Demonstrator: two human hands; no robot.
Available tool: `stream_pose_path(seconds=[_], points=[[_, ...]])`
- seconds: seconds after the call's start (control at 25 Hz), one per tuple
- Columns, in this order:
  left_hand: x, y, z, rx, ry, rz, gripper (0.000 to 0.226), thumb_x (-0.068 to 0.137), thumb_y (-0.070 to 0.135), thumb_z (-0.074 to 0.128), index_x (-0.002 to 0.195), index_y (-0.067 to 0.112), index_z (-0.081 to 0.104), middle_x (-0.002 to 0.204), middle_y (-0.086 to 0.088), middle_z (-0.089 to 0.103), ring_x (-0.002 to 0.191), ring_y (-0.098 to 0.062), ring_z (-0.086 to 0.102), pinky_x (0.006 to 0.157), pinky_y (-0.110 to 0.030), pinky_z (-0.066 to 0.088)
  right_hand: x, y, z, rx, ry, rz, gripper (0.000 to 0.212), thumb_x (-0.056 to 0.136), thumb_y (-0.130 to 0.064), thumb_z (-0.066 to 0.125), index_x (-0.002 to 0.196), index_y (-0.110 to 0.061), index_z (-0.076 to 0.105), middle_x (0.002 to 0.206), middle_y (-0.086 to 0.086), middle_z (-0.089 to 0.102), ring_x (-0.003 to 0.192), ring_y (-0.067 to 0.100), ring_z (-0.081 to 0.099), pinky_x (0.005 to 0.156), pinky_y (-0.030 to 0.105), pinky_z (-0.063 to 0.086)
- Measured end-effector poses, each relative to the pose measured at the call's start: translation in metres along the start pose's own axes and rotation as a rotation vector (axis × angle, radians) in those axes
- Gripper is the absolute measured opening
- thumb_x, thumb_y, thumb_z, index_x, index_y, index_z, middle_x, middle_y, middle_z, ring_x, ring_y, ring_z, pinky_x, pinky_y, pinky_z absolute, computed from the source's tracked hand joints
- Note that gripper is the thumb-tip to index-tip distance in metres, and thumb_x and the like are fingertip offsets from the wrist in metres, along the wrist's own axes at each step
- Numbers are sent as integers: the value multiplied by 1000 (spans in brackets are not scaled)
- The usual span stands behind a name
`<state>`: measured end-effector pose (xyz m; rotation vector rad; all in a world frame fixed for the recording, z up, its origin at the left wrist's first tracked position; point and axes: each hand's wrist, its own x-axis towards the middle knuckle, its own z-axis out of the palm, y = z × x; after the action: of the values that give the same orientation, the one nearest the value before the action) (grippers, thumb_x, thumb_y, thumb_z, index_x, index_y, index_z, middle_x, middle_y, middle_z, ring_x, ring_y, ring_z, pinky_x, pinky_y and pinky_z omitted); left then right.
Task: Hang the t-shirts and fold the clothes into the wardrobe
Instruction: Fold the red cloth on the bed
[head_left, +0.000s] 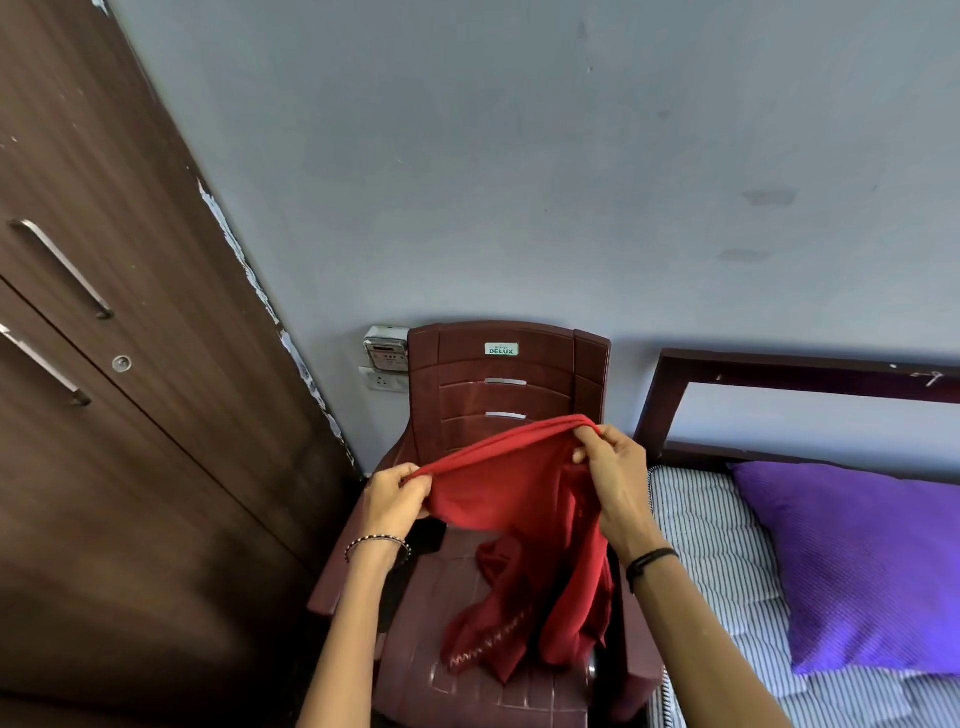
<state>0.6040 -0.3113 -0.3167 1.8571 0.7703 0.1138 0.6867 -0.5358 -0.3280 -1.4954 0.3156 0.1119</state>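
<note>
Red garment (511, 499) (hanging over the chair (506, 364)) stretched between both hands, left (397, 496) and right (615, 467) pinching its edge

- Just beyond your fingers (592, 447) stands a maroon plastic chair (506, 395), and the label (502, 349) on its backrest reads DELUX.
- Up and left of your fingers you see a meter box (385, 347) on the grey wall (519, 156), with a socket (382, 381) just under it.
- To the right of your fingers lies a striped mattress (711, 540) with a purple pillow (862, 561) on it and a dark wooden headboard (779, 371) behind.
</note>
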Motion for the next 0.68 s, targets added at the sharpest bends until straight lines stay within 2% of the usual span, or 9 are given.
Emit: stream_pose_path(seconds=[0.08,0.12,0.24,0.32,0.4,0.48,0.56,0.68], points=[[-1,6,3,-340,-58,-89,31,80,-9,50,61,11,65,55,0,55,62,-18,51,56,-28,53,2,6,-4,-129,-48,38,11,82,-24,74,72,-21,71,63,-1,70,61,15,59,69,40,47],[-1,10,4,-449,-68,-116,29,77,-7,53,60,12,67,55,0,55,61,-16,49,55,-27,49,3,9,-5,-189,-80,47,4,78,-22,76,76,-20,72,66,2,72,63,16,62,70,41,50],[-5,25,8,-660,-103,-217,9,59,9,63,52,15,66,56,-2,54,55,-16,46,55,-25,36,1,13,-4,-304,-134,61,15,75,-18,80,88,-18,72,78,5,75,74,19,67,73,35,52],[-6,28,12,-588,-97,-247,8,63,13,72,56,14,68,59,-4,59,53,-17,51,56,-26,38,-2,13,-3,-403,-150,13,26,79,-19,82,100,-17,67,88,0,73,81,16,68,75,29,52],[-8,28,18,-415,-74,-208,10,74,14,76,67,10,71,67,-7,63,62,-19,56,60,-28,41,-2,13,-2,-541,-186,-70,38,82,-16,78,115,-16,59,98,0,71,92,18,67,86,33,53],[-12,29,26,-320,-70,-144,9,76,15,78,76,8,72,72,-7,65,70,-18,57,66,-29,43,-4,10,1,-628,-232,-135,46,86,-9,74,126,-13,52,98,-1,67,95,19,64,90,31,50],[-17,36,32,-337,-29,-95,9,72,11,82,73,14,74,70,-1,69,69,-16,61,70,-28,48,-7,7,4,-649,-245,-182,53,85,-8,77,131,-13,51,96,-2,66,93,16,63,85,24,48],[-20,50,39,-449,7,-41,15,70,4,83,74,17,76,68,2,73,65,-9,66,70,-22,54,-11,0,6,-557,-205,-220,57,79,-12,86,127,-16,57,101,1,69,93,16,66,85,26,51]])
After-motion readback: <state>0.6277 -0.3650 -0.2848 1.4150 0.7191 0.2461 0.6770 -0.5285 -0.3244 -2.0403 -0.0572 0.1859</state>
